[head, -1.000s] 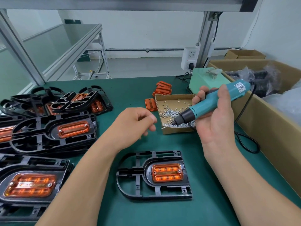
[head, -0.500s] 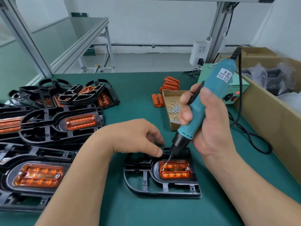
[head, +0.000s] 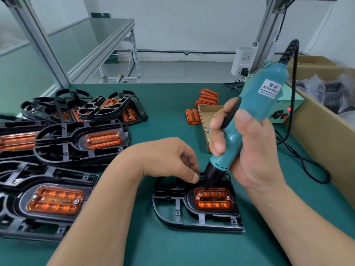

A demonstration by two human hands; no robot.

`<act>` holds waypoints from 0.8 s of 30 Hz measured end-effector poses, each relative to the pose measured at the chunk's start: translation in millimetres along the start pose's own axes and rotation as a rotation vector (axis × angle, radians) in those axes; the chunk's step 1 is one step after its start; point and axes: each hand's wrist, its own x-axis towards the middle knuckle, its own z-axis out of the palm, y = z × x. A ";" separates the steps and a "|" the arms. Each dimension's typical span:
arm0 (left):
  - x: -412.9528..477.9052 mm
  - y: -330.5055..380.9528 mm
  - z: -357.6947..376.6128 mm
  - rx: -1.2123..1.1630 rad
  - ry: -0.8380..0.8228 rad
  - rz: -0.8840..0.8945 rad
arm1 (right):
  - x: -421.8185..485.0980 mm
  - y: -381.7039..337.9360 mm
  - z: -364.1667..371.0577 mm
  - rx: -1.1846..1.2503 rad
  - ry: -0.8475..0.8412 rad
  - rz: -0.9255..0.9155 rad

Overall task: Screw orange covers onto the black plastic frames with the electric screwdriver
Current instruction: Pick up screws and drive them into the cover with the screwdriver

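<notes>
One head-worn camera looks forward and down, close over the green table (head: 169, 104), reaching the far wall (head: 192, 25).

A frame (head: 173, 212) lies at the near middle of the table (head: 169, 104), a cover (head: 213, 199) set in it, the screwdriver (head: 259, 100) tip on the cover's left end. Stacked frames (head: 63, 148) lie left; behind stands a box of screws (head: 203, 114), loose covers (head: 208, 97) beside it, a carton (head: 317, 135) along the right

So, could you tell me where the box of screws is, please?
In the head view, the screw box sits right of centre on the green mat, partly hidden behind the right hand, beside loose orange covers.
</notes>
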 end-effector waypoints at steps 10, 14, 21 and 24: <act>-10.2 10.8 0.6 0.064 0.011 0.081 | -7.5 -1.3 35.8 -0.093 -0.345 -0.055; -13.7 14.4 0.2 0.042 0.027 0.070 | -7.3 0.5 40.4 -0.145 -0.361 -0.043; -8.7 8.5 1.5 0.050 0.035 0.053 | -2.3 3.8 38.1 -0.188 -0.391 0.029; -6.6 7.3 1.1 0.095 0.047 0.061 | -0.8 3.4 36.4 -0.195 -0.406 0.045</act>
